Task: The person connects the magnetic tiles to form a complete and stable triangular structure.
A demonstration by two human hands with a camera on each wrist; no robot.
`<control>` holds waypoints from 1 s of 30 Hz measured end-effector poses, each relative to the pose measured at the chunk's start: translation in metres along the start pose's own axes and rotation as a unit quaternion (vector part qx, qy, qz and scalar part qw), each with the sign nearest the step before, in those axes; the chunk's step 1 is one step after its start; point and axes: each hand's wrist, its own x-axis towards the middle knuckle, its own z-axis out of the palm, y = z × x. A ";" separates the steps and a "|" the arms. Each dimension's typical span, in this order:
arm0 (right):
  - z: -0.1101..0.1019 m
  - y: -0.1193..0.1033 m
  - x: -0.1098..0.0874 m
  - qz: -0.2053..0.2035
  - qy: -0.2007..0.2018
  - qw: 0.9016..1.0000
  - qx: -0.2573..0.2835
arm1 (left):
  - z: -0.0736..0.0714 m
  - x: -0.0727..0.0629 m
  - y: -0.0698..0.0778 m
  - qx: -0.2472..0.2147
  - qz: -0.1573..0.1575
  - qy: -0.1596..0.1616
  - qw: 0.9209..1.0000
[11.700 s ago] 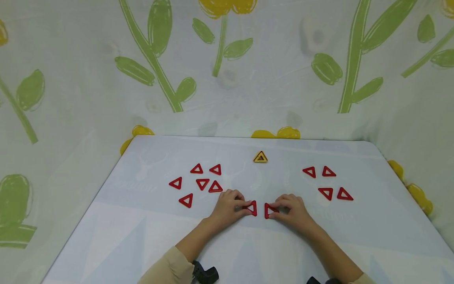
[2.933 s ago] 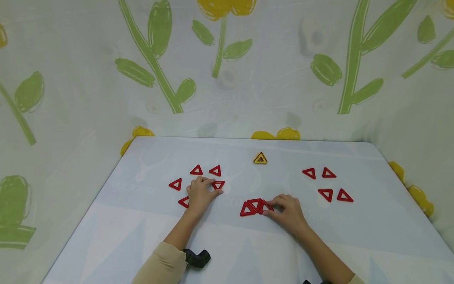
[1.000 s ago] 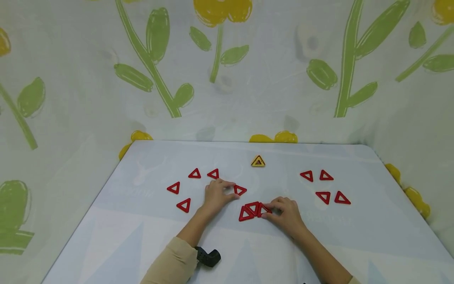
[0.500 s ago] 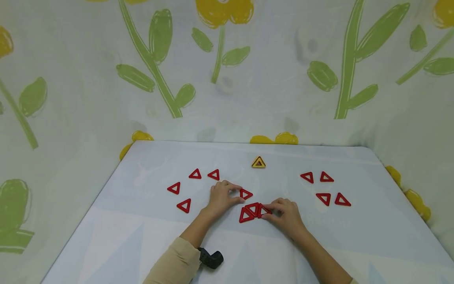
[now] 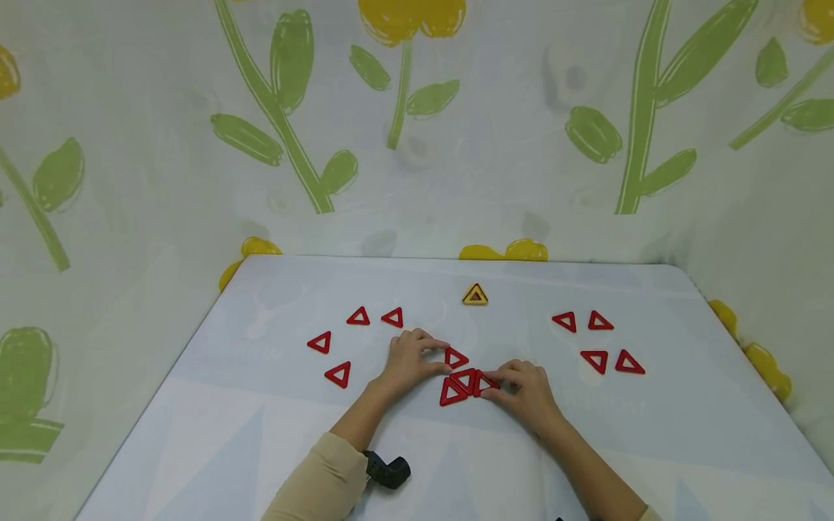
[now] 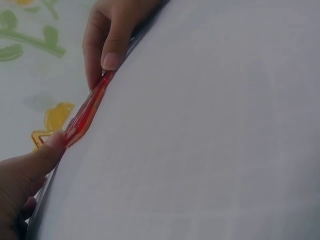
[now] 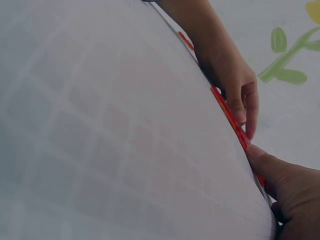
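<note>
In the head view, my left hand (image 5: 409,362) pinches a red triangle frame (image 5: 448,357) by its left side, between thumb and index finger. That piece lies just beyond a joined row of three red triangles, touching or nearly touching the middle triangle (image 5: 464,372). The row's left triangle (image 5: 454,401) lies flat on the table. My right hand (image 5: 533,396) grips the row's right triangle (image 5: 478,383) at its right corner with thumb and fingertips. In the left wrist view the joined red pieces (image 6: 82,120) appear edge-on between both hands; the right wrist view shows them edge-on too.
Several loose red triangles (image 5: 338,380) are spread on the left of the white table (image 5: 260,434). Another red group (image 5: 594,353) lies on the right. A yellow triangle (image 5: 475,302) with a dark inner outline sits near the far edge. A flower-printed cloth (image 5: 482,159) hangs behind.
Two separately held triangles became part of a joined row of three. Since then my left hand has carried another triangle from the left group rightward to the row. My right hand stays at the row.
</note>
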 end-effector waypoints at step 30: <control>-0.001 -0.004 0.000 0.046 0.019 0.999 -0.014 | 0.003 -0.008 0.006 0.012 0.020 0.022 0.999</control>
